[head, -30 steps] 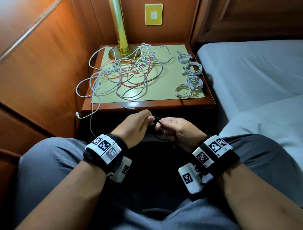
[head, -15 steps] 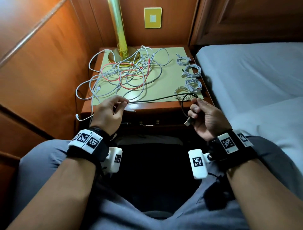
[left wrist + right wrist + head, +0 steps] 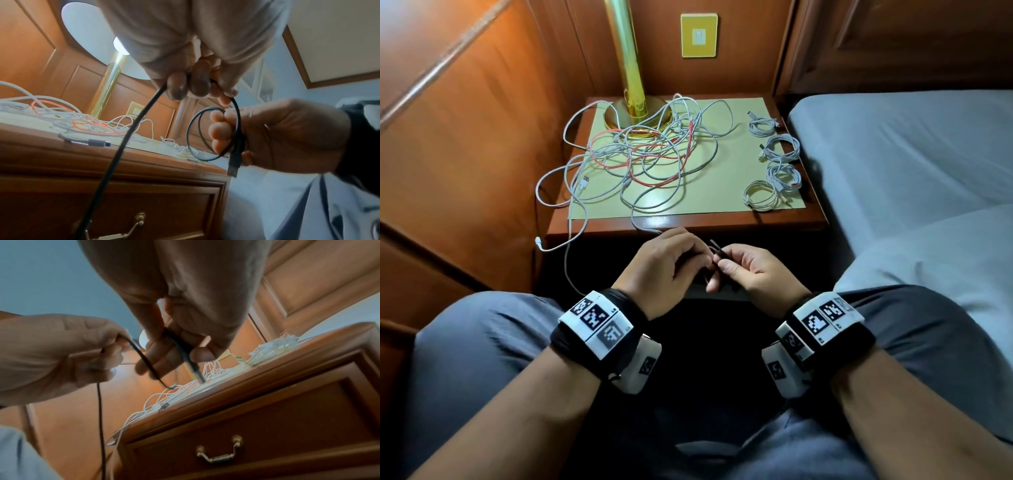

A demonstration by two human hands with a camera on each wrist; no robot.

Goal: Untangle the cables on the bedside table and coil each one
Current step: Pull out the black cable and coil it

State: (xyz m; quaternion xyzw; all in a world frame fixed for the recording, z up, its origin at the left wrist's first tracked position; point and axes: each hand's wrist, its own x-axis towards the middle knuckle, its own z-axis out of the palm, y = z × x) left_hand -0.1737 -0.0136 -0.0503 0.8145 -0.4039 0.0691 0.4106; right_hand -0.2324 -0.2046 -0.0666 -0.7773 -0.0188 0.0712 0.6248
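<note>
Your left hand (image 3: 664, 263) and your right hand (image 3: 751, 270) are close together above your lap, just in front of the table (image 3: 688, 224). Both hold the black cable (image 3: 131, 129). The fingers (image 3: 177, 86) of your left hand are curled and pinch the cable; below them it hangs down in front of the drawer (image 3: 123, 207). Your right hand closes its fingers (image 3: 220, 128) around a small loop of the same cable, and the black plug (image 3: 234, 167) sticks out under this hand. In the right wrist view your thumb (image 3: 202, 354) presses the cable against the fingers.

On the table lies a yellow-green mat (image 3: 736, 171). On its left part there is a tangle (image 3: 640, 157) of white cables with one red cable (image 3: 619, 164) among them. The tangle touches the brass base of the lamp (image 3: 631, 68) at the back. One white cable (image 3: 566, 246) goes over the front left edge of the table and hangs down. Along the right side of the mat four white coils (image 3: 779, 168) lie in a row, well apart from the tangle. The nearest coil (image 3: 760, 197) is close to the front edge of the mat.

The bed (image 3: 911, 154) stands to the right of the table. A yellow switch plate (image 3: 699, 35) is on the wooden wall behind the lamp. The drawer has a brass handle (image 3: 218, 452).
</note>
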